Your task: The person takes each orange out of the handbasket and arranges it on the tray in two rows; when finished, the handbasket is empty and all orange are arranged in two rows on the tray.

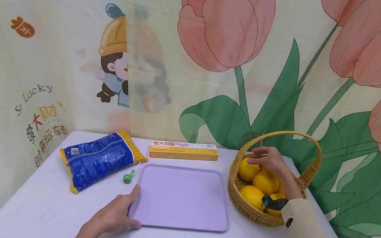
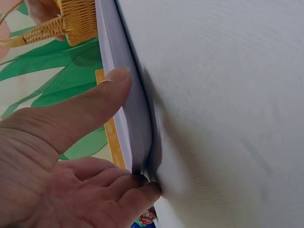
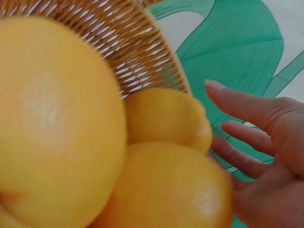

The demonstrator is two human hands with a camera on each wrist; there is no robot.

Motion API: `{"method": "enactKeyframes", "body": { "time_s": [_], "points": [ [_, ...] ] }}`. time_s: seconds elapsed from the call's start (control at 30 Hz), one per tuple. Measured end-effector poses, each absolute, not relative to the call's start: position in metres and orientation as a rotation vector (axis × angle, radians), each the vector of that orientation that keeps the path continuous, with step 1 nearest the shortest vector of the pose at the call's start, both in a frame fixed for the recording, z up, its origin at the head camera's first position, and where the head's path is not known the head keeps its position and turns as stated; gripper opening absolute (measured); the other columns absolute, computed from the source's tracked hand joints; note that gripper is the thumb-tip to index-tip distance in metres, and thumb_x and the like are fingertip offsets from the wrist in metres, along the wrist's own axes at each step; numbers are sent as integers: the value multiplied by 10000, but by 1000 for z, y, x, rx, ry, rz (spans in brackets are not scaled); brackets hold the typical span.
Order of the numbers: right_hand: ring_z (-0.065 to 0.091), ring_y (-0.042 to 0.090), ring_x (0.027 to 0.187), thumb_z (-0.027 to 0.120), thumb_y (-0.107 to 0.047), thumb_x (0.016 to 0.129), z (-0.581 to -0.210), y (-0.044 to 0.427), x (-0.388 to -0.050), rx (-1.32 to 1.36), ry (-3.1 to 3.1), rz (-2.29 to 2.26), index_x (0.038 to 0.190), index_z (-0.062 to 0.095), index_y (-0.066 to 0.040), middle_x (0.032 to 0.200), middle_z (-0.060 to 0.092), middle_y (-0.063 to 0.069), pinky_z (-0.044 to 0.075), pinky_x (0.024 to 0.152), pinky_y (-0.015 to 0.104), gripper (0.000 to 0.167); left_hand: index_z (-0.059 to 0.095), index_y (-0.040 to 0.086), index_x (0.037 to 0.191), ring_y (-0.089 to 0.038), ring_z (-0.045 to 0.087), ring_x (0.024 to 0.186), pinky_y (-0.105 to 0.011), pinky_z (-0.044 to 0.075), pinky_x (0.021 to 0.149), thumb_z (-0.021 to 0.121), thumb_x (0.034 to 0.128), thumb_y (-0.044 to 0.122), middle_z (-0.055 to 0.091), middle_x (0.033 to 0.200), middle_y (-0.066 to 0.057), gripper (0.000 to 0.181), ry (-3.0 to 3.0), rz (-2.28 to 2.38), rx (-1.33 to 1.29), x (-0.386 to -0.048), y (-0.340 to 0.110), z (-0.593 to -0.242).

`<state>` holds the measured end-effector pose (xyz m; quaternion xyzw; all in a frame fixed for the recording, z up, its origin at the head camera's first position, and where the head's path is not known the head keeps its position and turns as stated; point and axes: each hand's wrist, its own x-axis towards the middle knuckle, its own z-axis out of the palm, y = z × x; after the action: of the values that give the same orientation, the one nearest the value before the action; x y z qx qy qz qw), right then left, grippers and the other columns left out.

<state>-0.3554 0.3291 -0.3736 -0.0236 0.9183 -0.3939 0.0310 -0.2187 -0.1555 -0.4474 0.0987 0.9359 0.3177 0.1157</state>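
A light purple rectangular tray (image 1: 183, 199) lies flat on the white table. My left hand (image 1: 115, 212) holds its near left corner, thumb along the front side and fingers at the left side. In the left wrist view the thumb presses the tray's side wall (image 2: 137, 114), and the fingertips meet the table at the corner. To the right, a wicker basket (image 1: 248, 214) with a tall handle contains several yellow lemons (image 1: 265, 182). Above the lemons at the basket's back is my right hand (image 1: 271, 160), its thumb and fingers apart. The right wrist view shows nothing between them.
Behind the tray lies a yellow and white pasta box (image 1: 183, 154). A blue and yellow packet (image 1: 101, 163) rests at the left. Between packet and tray is a green-wrapped lollipop (image 1: 128, 177). A printed curtain (image 1: 217, 90) hangs behind the table.
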Motion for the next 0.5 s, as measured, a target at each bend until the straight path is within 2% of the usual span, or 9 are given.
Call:
{"method": "enactKeyframes", "body": {
  "time_s": [0.1,0.17,0.33,0.5],
  "points": [
    [575,466,1268,851,-235,953,-379,330,-358,-48,2795,-1161,1455,589,101,1447,600,333,524,1139,571,658,287,-92,1649,-534,484,1445,-667,401,1217,989,760,207,447,1607,-350,1172,2727,937,288,-218,-155,-447],
    [588,454,1243,868,-223,935,-382,331,-359,-60,2783,-1107,1463,593,90,1450,606,329,541,1121,560,673,285,-87,1652,-532,491,1438,-668,406,1212,990,760,217,450,1607,-347,1177,2721,934,289,-218,-156,-447],
    [623,393,1105,907,-189,885,-384,330,-363,-188,2816,-948,1436,631,82,1337,674,293,604,1008,501,673,277,-91,1651,-536,508,1414,-679,417,1196,982,771,223,458,1597,-354,1170,2726,910,300,-218,-158,-448],
    [630,368,1052,925,-183,862,-385,329,-364,-237,2862,-877,1396,659,91,1259,703,268,617,972,496,656,278,-92,1651,-535,499,1426,-678,408,1204,979,778,215,456,1602,-349,1161,2727,922,306,-218,-158,-447]
  ]
}}
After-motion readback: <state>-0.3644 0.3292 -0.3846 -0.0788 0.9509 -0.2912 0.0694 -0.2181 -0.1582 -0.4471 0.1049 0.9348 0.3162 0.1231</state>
